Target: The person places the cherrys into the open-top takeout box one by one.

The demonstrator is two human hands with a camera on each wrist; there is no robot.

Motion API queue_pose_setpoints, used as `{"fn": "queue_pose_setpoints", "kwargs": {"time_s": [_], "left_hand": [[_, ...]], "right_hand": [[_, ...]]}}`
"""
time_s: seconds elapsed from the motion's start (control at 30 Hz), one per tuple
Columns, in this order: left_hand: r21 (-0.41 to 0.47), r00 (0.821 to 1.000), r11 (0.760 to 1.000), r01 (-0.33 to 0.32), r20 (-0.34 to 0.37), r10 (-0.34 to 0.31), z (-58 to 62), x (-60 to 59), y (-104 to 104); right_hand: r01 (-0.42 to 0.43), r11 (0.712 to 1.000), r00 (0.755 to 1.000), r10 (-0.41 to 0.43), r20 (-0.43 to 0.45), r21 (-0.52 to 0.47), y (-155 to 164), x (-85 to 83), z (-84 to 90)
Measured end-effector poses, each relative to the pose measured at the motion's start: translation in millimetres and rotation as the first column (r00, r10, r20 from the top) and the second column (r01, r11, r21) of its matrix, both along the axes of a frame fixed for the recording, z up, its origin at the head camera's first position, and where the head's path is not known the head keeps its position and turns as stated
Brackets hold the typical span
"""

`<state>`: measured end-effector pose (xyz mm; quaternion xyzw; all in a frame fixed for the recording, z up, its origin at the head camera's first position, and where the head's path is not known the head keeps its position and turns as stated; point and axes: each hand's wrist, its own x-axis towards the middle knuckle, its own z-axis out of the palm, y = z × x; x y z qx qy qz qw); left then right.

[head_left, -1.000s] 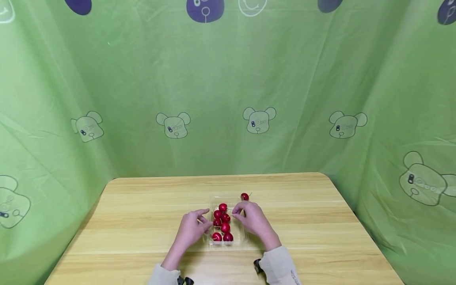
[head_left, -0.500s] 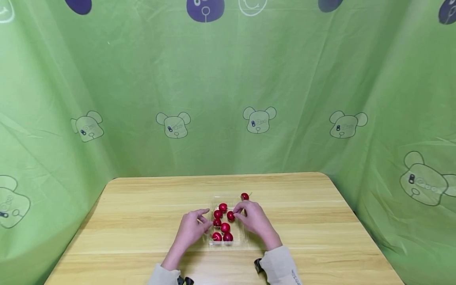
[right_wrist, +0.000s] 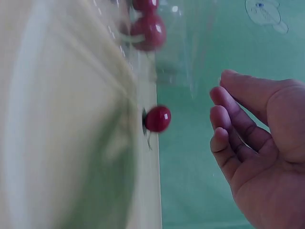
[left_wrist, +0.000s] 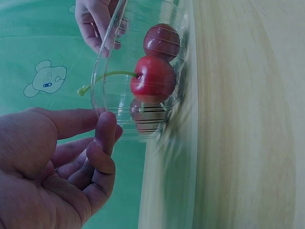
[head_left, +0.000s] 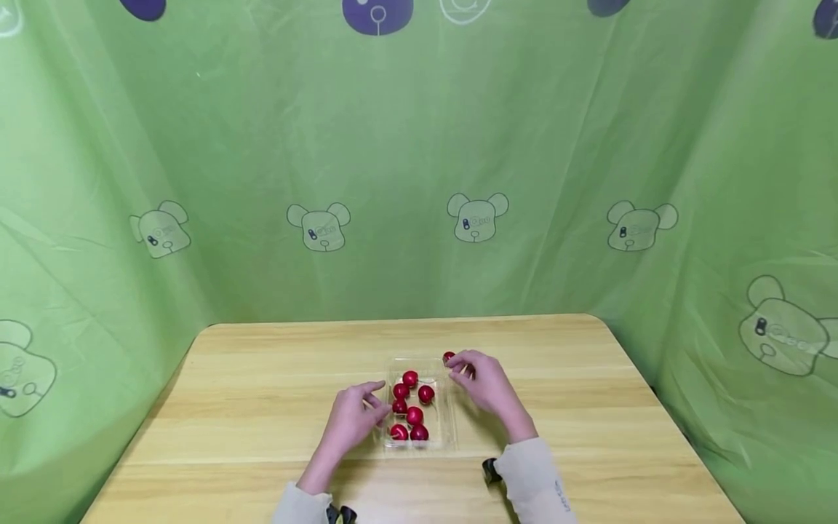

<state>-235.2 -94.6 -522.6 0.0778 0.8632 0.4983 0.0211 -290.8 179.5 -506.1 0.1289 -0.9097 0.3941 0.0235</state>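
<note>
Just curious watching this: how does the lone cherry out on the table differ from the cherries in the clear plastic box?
The lone cherry lies on the bare wooden table, beyond the clear box; the boxed cherries sit inside its walls. The lone cherry is single, while the boxed ones cluster close together. The right hand hovers by the lone cherry; the left hand touches the box. All are red and glossy.

In the right wrist view, the clear tray [right_wrist: 157, 43] beyond the right hand [right_wrist: 259, 157] is blurred and cut off by the top edge. In the head view, the loose cherry [head_left: 448, 357] is partly hidden behind that hand's fingertips.
</note>
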Motion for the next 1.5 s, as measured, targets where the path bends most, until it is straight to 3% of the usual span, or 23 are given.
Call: {"fn": "queue_pose_setpoints", "kwargs": {"time_s": [0.27,0.67,1.03,1.5], "left_hand": [[0.006,1.000,1.000,-0.001,-0.002,0.001,2.4,-0.7,-1],[-0.003,1.000,1.000,0.003,0.010,-0.003,2.1,1.9,1],[-0.007,1.000,1.000,0.004,0.007,-0.004,3.3,2.5,0],[-0.010,1.000,1.000,0.003,-0.001,-0.003,2.1,0.9,-2]], "right_hand": [[0.030,0.999,0.999,-0.029,0.027,-0.018,30,-34.4,-3.7],[0.007,1.000,0.993,-0.006,0.115,-0.011,41,-62.1,-26.7],[-0.027,1.000,0.991,0.028,0.131,-0.006,38,-73.0,-36.9],[-0.036,0.995,0.993,0.025,0.117,0.093,35,-81.0,-42.0]]}}
